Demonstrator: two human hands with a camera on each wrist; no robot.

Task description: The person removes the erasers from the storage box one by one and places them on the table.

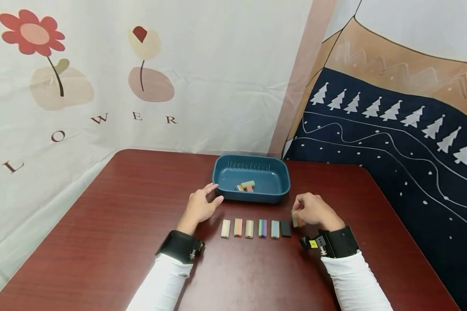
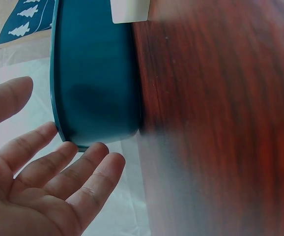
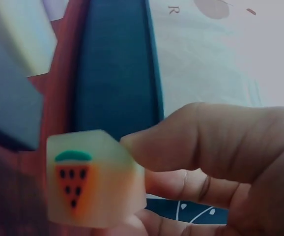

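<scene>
The right hand pinches a watermelon-print eraser upright at the right end of the eraser row; the blue tray lies forward-left. The left hand, relaxed and empty, rests beside the tray.

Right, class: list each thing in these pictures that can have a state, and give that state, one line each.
Left hand: open, fingertips at the basin's near left corner.
Right hand: pinches a watermelon eraser.
Blue basin: upright, holds a few erasers.
Row of six erasers: flat on the table, side by side.
</scene>
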